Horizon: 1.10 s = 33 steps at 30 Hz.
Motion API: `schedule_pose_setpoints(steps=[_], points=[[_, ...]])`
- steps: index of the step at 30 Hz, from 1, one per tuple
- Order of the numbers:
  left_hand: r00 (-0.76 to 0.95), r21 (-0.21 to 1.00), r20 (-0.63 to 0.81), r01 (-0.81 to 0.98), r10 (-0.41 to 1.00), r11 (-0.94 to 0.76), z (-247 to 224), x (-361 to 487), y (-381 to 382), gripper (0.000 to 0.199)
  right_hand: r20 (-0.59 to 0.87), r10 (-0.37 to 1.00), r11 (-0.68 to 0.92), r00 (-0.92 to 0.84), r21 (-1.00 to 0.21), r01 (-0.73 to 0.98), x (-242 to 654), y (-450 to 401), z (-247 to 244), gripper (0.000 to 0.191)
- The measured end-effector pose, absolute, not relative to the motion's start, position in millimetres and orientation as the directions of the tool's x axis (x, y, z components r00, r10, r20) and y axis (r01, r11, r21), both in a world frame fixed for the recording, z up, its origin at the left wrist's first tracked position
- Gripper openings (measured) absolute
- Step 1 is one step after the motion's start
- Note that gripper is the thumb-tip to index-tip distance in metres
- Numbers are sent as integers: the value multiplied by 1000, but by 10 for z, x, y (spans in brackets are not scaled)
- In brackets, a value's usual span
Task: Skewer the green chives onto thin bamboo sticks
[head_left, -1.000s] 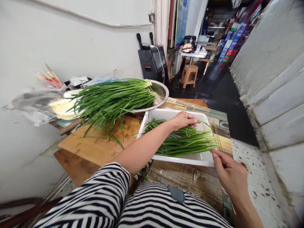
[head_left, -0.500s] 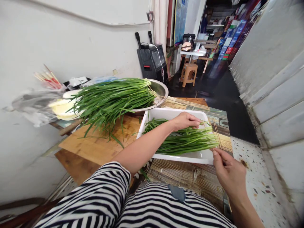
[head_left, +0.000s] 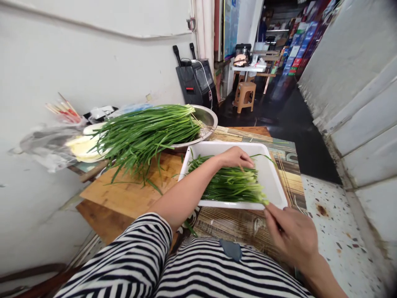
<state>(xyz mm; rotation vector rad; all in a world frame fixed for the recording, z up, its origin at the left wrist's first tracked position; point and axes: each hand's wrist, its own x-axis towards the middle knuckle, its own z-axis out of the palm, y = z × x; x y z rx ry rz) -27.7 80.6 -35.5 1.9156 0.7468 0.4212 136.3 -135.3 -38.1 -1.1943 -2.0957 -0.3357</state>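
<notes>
Right hand (head_left: 293,231), nearest: thumb and fingers pressed together at the pale ends of the green stalks (head_left: 231,186); anything pinched is indistinct. Left hand (head_left: 234,158): fingers curled above the stalks inside the white tray (head_left: 273,180), grip hidden. The ends have shifted leftward, baring tray floor; the bunch appears better gathered.

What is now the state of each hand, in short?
Left hand: fingers curled at the greens; grip cannot be told.
Right hand: closed in a pinch by the stem ends; what it holds is unclear.
</notes>
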Motion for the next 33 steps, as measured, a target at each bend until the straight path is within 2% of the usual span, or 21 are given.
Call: schedule_pose_setpoints(steps=[3,6,8,12,16,18,21,23,25,29,33], points=[[852,814,-150,394,502,-426,-415,-217,724,21,623,619,648,-478,-61,759,1233,-1467,-282,30],[861,716,-268,478,432,-509,-476,-162,637,13,618,609,662,-497,-52,747,1164,-1504,-234,29],[862,664,-312,498,399,-558,-531,-124,583,14,629,598,664,-498,-41,746,1156,-1500,-228,27],[896,597,-186,429,404,-678,-677,-17,510,19,635,579,673,-511,-17,740,1172,-1490,-241,27],[942,680,-149,319,301,-661,-777,50,554,11,659,592,663,-464,-70,745,1206,-1495,-277,31],[925,754,-148,335,351,-565,-774,32,618,9,674,628,620,-388,-133,773,1242,-1482,-311,29],[785,886,-102,350,611,-303,-688,-40,714,6,660,737,439,-143,-307,845,1333,-1410,-382,19],[648,957,-85,264,757,-118,-583,-90,744,7,593,802,277,66,-468,839,1412,-1329,-435,22],[541,989,-79,147,838,-2,-462,-121,733,15,491,848,168,200,-607,777,1492,-1242,-484,26],[455,998,-60,47,889,44,-292,-109,628,22,347,894,86,283,-753,652,1591,-1138,-546,30],[497,997,-70,47,865,54,-262,-56,544,13,336,888,68,314,-771,633,1601,-1139,-568,31]])
